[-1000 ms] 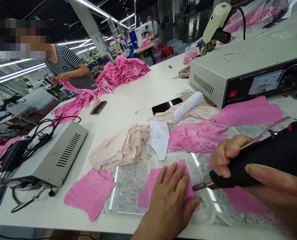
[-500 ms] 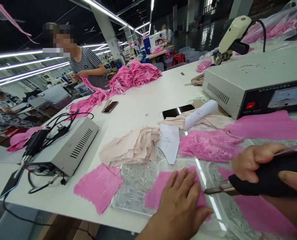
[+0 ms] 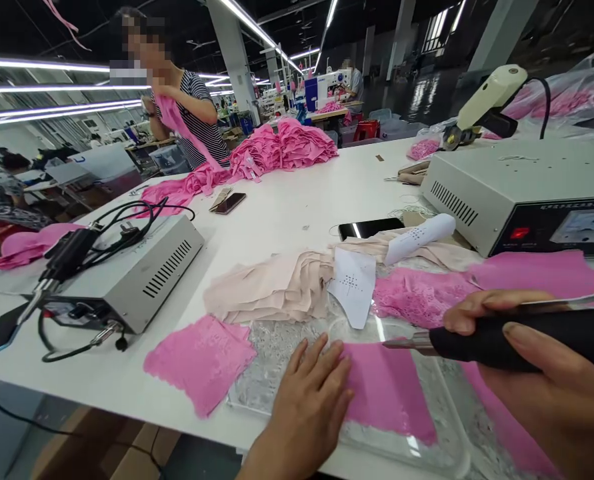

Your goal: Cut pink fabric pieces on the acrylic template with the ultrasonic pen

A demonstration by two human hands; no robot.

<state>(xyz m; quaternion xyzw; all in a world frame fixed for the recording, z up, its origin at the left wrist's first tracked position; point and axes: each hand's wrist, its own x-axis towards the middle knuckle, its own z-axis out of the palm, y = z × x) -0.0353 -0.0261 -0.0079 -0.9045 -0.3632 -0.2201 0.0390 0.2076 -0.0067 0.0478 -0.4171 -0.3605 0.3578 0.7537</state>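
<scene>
On pink fabric [image 3: 387,393], left hand [image 3: 307,401], right hand [image 3: 547,380] holding tool [image 3: 471,345]

At six o'clock our left hand [image 3: 304,400] touches pink fabric [image 3: 387,390]; at four our right hand [image 3: 559,393] grips a black tool [image 3: 481,341].

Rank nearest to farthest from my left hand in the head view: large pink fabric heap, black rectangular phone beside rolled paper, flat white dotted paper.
1. Flat white dotted paper, ahead-right.
2. Black rectangular phone, behind it.
3. Large pink fabric heap, farthest back.
</scene>
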